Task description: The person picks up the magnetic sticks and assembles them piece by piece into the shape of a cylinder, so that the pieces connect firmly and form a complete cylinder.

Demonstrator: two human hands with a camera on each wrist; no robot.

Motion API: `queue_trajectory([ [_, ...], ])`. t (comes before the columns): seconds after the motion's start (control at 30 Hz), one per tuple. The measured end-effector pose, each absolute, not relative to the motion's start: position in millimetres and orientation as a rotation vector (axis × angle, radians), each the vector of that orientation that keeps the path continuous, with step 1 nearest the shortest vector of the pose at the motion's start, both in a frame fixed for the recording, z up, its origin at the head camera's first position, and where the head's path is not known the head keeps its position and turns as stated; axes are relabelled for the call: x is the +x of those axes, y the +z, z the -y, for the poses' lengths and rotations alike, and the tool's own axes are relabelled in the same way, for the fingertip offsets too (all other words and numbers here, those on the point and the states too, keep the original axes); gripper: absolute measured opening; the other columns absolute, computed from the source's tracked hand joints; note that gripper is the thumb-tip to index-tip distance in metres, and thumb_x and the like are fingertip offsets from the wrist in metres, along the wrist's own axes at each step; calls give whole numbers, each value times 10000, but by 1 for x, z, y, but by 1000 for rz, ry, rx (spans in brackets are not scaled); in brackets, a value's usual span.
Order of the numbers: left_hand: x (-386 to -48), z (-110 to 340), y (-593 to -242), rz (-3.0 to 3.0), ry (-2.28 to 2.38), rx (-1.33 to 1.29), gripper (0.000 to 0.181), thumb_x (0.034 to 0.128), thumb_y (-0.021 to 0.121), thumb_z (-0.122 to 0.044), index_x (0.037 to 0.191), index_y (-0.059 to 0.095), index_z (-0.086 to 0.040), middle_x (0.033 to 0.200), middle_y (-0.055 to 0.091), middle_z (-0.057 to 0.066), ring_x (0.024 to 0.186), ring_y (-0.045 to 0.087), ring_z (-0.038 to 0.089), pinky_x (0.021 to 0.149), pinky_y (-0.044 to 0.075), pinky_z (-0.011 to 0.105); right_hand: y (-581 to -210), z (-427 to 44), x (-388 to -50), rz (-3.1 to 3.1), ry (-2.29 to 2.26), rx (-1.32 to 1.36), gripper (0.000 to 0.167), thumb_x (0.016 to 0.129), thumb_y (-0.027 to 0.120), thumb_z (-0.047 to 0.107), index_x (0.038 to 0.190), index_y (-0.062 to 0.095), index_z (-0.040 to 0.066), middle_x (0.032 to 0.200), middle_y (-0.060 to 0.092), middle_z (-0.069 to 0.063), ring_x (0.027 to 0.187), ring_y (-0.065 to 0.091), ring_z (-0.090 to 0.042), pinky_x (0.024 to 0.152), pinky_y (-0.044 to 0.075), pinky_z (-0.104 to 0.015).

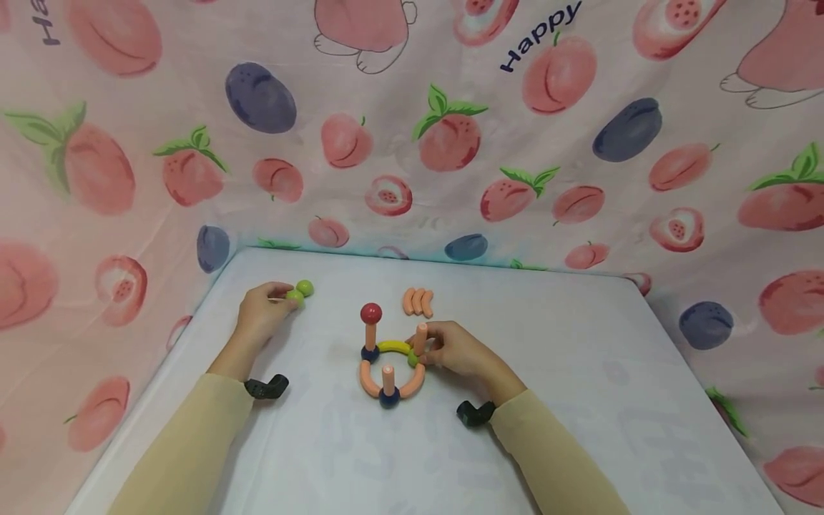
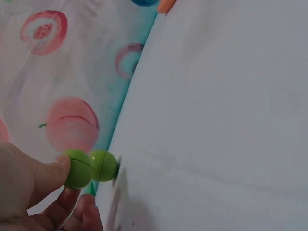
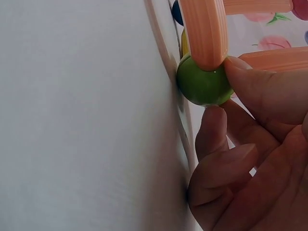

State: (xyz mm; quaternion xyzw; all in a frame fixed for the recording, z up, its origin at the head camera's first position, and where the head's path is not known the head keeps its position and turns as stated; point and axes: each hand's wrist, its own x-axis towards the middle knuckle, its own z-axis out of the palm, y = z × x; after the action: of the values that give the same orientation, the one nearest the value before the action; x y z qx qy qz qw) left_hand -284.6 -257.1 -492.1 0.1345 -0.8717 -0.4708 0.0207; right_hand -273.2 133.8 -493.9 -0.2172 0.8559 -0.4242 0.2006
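Centrally, the ring (image 1: 413, 384) sits on the counter (image 1: 322, 468), the right hand (image 1: 455, 349) pinching the green ball (image 3: 203, 83) on the ring's right side. Far left, the left hand (image 1: 262, 312) pinches one lime ball (image 2: 79, 169) beside a second lime ball (image 2: 105, 166); three curved pieces (image 1: 418, 302) lie beyond the ring.

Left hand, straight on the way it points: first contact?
Probably the farther green ball, just past the nearer green ball that the left hand pinches; any gap between them is unclear.

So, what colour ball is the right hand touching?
The ball is green, clearest in the right wrist view.
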Motion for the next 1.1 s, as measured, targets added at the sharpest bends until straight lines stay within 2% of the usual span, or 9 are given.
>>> queue_trajectory([
  [0.1,-274,251,-480,2658,-1494,375,416,1074,658,-202,1483,634,-127,1456,621,155,1236,614,310,857,533,289,-494,-133,-273,-2386,-1188,-616,134,924,838,83,969,755,179,1306,786,2,988,629,-174,830,513,-311],
  [0.2,-264,239,-462,2615,-1495,245,385,1085,648,-192,1465,646,-128,1417,642,157,1234,627,299,826,556,243,-493,-132,-273,-2391,-1179,-631,141,921,840,86,965,758,192,1301,789,10,972,624,-181,834,507,-321],
  [0.27,-259,227,-446,2599,-1488,134,360,1079,666,-199,1432,663,-134,1372,664,150,1241,636,305,855,571,270,-493,-133,-273,-2396,-1178,-636,145,918,840,81,948,752,192,1299,790,11,967,623,-182,838,502,-323],
  [0.47,-241,178,-399,2619,-1516,-233,322,1048,721,-196,1367,693,-162,1279,720,83,1231,650,293,996,558,466,-493,-134,-272,-2392,-1183,-626,147,920,827,58,947,750,181,1314,786,-6,974,633,-175,829,499,-310],
  [0.63,-234,136,-374,2689,-1507,-519,299,1002,778,-161,1294,744,-214,1211,750,-8,1194,666,234,1000,582,448,-494,-134,-271,-2373,-1198,-629,141,928,816,59,986,759,175,1326,781,-27,994,643,-173,792,498,-292],
  [0.83,-239,103,-369,2804,-1407,-732,302,962,828,-189,1237,777,-304,1188,748,-117,1179,645,185,959,576,431,-496,-137,-272,-2347,-1241,-710,130,928,799,28,961,732,135,1314,781,-86,1167,723,-241,834,529,-288],
  [0.97,-245,90,-374,2888,-1274,-811,314,946,845,-179,1238,788,-282,1180,759,-114,1142,637,155,964,572,409,-496,-138,-271,-2337,-1258,-731,133,927,795,26,964,727,135,1318,779,-87,1259,711,-278,865,539,-283],
  [1.1,-248,84,-377,2955,-1190,-797,292,947,845,-197,1226,793,-265,1264,760,-92,1176,634,168,939,587,388,-494,-138,-271,-2328,-1272,-722,125,927,791,25,991,732,114,1331,773,-103,1291,695,-307,888,543,-279],
])
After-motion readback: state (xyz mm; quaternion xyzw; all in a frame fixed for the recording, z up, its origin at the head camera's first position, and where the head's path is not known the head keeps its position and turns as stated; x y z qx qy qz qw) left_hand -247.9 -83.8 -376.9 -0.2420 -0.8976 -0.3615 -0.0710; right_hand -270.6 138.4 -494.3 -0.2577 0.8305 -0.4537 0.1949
